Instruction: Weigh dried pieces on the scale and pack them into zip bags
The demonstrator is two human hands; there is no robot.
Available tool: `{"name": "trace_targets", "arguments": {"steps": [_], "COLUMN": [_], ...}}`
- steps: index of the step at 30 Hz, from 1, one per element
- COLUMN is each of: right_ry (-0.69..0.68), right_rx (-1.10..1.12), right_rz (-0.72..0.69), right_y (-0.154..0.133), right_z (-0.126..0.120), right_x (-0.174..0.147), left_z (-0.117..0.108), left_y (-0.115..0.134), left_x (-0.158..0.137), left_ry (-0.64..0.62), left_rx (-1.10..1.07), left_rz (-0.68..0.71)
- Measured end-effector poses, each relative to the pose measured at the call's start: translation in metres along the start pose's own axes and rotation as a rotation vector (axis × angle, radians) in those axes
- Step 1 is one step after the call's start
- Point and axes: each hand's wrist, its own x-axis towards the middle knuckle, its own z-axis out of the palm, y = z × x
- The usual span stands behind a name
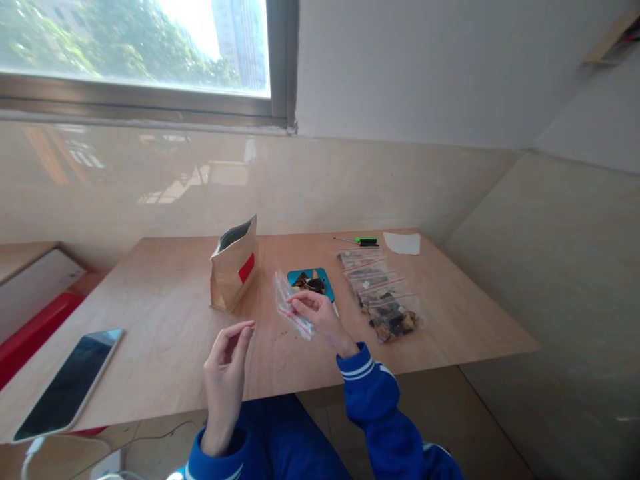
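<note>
My right hand [320,317] pinches a clear zip bag [286,290] between thumb and fingers, and the bag hangs flat over the table. To its left, my left hand [227,360] is raised above the table's front part, thumb and forefinger tips drawn together. Nothing shows in that pinch. Just behind the right hand lies a small blue tray or scale [326,280] bearing dark and tan dried pieces [310,283], partly hidden by the fingers. An upright brown paper pouch [233,273] with a red label stands open at the top, left of the clear bag.
Several filled zip bags [390,313] overlap in a row on the right of the wooden table [460,333]. Behind them lie a green-and-black screwdriver [367,241] and a white paper [403,243]. A phone [70,383] with a cable lies at the left front edge.
</note>
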Motion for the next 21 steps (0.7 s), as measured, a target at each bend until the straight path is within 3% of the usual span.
{"name": "trace_targets", "arguments": {"steps": [2,4,7,10,14,17,19,21], "right_ry": [-0.074,-0.123,-0.15,-0.169,-0.2,0.0,0.235,0.345], "right_rx": [-0.002,0.021,0.055,0.063,-0.001,-0.181,-0.479,-0.829], "right_rz": [-0.008,-0.012,-0.033,-0.055,-0.028,-0.065,-0.202,-0.24], "right_y": [-0.002,-0.005,-0.004,0.0,0.006,0.011,0.015,0.023], "right_z": [0.012,0.023,0.038,0.049,0.04,0.007,-0.02,-0.042], "right_x": [-0.003,-0.01,-0.021,-0.026,-0.026,-0.014,0.0,0.016], "left_z": [0.001,-0.001,-0.005,-0.005,-0.007,-0.016,-0.022,-0.023], "left_y": [-0.001,-0.002,-0.008,-0.017,-0.021,-0.015,-0.011,-0.009], "left_x": [0.001,0.002,0.001,-0.002,0.0,0.008,0.012,0.014], "left_ry": [-0.049,-0.174,-0.344,-0.276,0.001,0.172,0.142,0.084], "left_rx": [-0.015,-0.026,-0.048,-0.035,0.018,0.009,-0.005,0.008], "left_rz": [0.102,0.191,0.229,0.177,0.018,-0.08,-0.06,-0.027]}}
